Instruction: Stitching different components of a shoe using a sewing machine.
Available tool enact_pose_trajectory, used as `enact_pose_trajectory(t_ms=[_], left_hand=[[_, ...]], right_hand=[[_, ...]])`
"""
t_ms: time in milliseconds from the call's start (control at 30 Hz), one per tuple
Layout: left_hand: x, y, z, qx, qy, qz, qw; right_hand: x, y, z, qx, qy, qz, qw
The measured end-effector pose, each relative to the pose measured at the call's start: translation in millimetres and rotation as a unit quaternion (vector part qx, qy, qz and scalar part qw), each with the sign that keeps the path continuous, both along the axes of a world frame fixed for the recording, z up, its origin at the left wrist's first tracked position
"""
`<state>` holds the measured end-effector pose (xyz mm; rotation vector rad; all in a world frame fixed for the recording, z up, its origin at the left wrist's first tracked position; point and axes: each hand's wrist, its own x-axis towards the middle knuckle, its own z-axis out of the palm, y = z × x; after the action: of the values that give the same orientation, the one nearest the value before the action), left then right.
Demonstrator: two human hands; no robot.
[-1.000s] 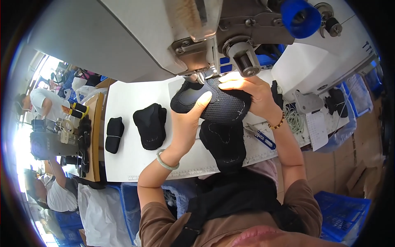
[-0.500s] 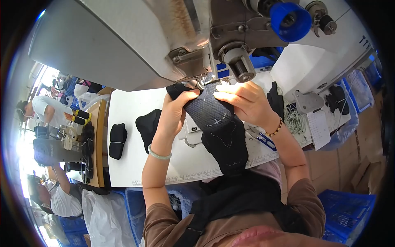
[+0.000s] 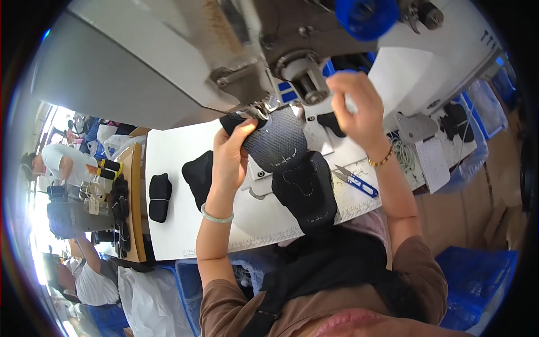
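Note:
At the needle area of a grey sewing machine, my left hand pinches the edge of a black mesh fabric piece with white stitch marks. The piece hangs over the table's front edge toward my lap, and its top end lies by the needle. My right hand is raised off the fabric, beside the machine's round metal fitting. Its fingers are curled and slightly blurred; whether something thin is between them is hidden. Blue-handled thread snips lie on the table below that hand.
On the white table, a tied black bundle and a black fabric piece lie at left. Pale cord and a white paper are at right. Blue crates stand on the floor. Other people work at far left.
My right hand has let go of the fabric and moved up and right. My left hand keeps hold of it. The snips have come into fuller view, and the whole view has shifted slightly.

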<state>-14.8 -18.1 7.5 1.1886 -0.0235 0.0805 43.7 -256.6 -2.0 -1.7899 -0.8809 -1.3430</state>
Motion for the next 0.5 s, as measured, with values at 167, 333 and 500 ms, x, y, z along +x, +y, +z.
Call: enact_pose_trajectory(t_ms=[167, 333, 500], left_hand=[[0.9, -1.1, -1.3, -0.033, -0.047, 0.013, 0.998], [10.2, -2.7, -11.1, -0.048, -0.078, 0.054, 0.994], [17.9, 68.6, -21.7, 0.031, -0.062, 0.202, 0.977]], right_hand=[[10.3, -31.7, -14.8, -0.032, 0.341, 0.004, 0.940], [7.4, -38.6, -58.0, -0.210, 0.431, 0.030, 0.877], [8.8, -29.7, -84.1, -0.239, 0.369, -0.007, 0.898]])
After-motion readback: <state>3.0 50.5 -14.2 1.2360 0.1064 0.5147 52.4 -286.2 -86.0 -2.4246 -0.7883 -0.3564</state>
